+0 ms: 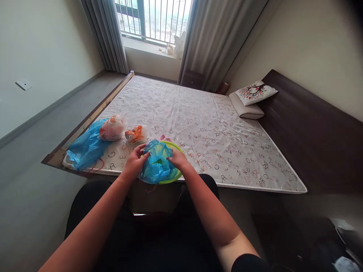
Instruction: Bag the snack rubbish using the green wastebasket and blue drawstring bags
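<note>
A blue plastic bag (155,172) is spread between my hands, its mouth held apart. My left hand (136,160) grips the bag's left edge with thumb and fingers. On the other side, my right hand (178,158) pinches the right edge. Behind and under the bag shows a yellow-green basket (180,151), partly covered by it, at the near edge of the mattress. What is inside the bag or basket is mostly hidden. A bit of pink material (165,138) lies just beyond the basket.
The mattress (193,121) has a letter print. On its left lie a large blue bag (89,145), a clear bag with reddish contents (113,127) and a small orange-and-clear bag (135,133). A tree-print pillow (255,92) rests by the dark headboard (306,117). A wooden rail (93,119) borders the left.
</note>
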Demonstrator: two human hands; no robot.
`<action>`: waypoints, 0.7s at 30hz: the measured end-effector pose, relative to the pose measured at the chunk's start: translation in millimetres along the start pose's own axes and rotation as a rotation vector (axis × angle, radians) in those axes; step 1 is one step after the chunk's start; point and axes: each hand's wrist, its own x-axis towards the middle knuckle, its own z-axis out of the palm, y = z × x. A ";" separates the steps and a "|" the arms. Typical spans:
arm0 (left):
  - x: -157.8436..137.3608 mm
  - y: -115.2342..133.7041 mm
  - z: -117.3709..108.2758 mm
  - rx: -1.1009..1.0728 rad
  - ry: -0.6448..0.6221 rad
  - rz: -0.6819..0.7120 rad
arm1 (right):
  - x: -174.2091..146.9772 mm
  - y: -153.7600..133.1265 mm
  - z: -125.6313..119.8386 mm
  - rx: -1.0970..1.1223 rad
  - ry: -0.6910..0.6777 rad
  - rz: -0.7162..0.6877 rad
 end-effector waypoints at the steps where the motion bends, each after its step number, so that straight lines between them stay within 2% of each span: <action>1: -1.2 2.9 -1.6 -0.008 -0.012 -0.011 | 2.0 5.5 -2.6 0.018 -0.010 0.040; 3: -4.5 6.0 -9.5 0.036 -0.014 -0.017 | -1.5 18.1 -13.3 0.141 0.023 0.119; 5: -10.0 3.9 -19.9 0.163 0.011 -0.017 | -14.7 31.0 -26.1 0.399 0.060 0.171; 7: -18.5 -3.6 -28.3 0.333 0.031 -0.041 | -34.5 42.5 -34.4 0.693 0.024 0.241; 9: -30.0 -14.4 -32.9 0.459 0.004 -0.096 | -56.0 52.5 -34.9 0.830 -0.002 0.285; 11: -43.4 -25.9 -34.9 0.505 -0.070 -0.147 | -74.7 62.3 -28.6 0.790 0.052 0.282; 13: -55.3 -36.3 -36.6 0.494 -0.144 -0.164 | -87.4 73.1 -19.0 0.626 0.147 0.231; 15: -61.7 -45.7 -39.1 0.459 -0.138 -0.135 | -92.8 84.6 -9.6 0.413 0.241 0.143; 18: -55.4 -61.0 -43.2 0.432 0.073 -0.037 | -86.9 98.8 2.1 0.219 0.380 0.030; 21: -35.6 -77.3 -43.5 0.447 0.269 0.048 | -71.4 102.5 11.8 0.260 0.416 0.013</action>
